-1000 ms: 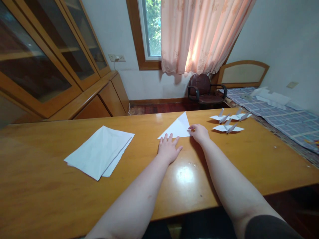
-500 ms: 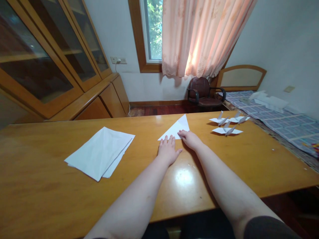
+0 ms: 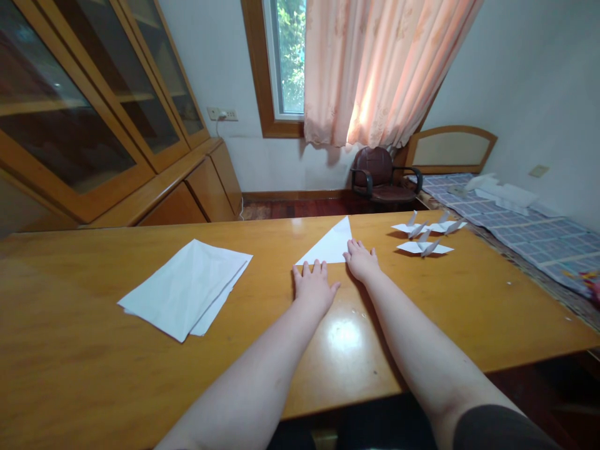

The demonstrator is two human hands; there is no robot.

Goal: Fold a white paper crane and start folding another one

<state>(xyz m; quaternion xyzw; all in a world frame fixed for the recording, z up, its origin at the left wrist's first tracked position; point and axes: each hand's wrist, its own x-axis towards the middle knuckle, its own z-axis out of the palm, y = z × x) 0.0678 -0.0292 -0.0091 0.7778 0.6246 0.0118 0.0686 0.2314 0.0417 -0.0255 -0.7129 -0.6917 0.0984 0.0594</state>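
A white sheet of paper folded into a triangle lies flat on the wooden table, its peak pointing away from me. My left hand rests palm down with fingers spread, the fingertips at the triangle's near edge. At its right corner lies my right hand, fingers stretched out and touching the paper's edge. Neither hand grips anything. To the right stand several folded paper cranes with wings spread. On the left is a stack of white paper sheets, the top one creased.
A glass-door cabinet stands beyond the table's left side. Past the far edge are a brown armchair and a pink curtain. A bed with a checked cover lies along the right. Tiny scraps dot the tabletop.
My right hand has slid right along the near edge to the triangle's corner, with its fingers straighter. My left hand has spread its fingers and shifted slightly towards me. The view has moved slightly.
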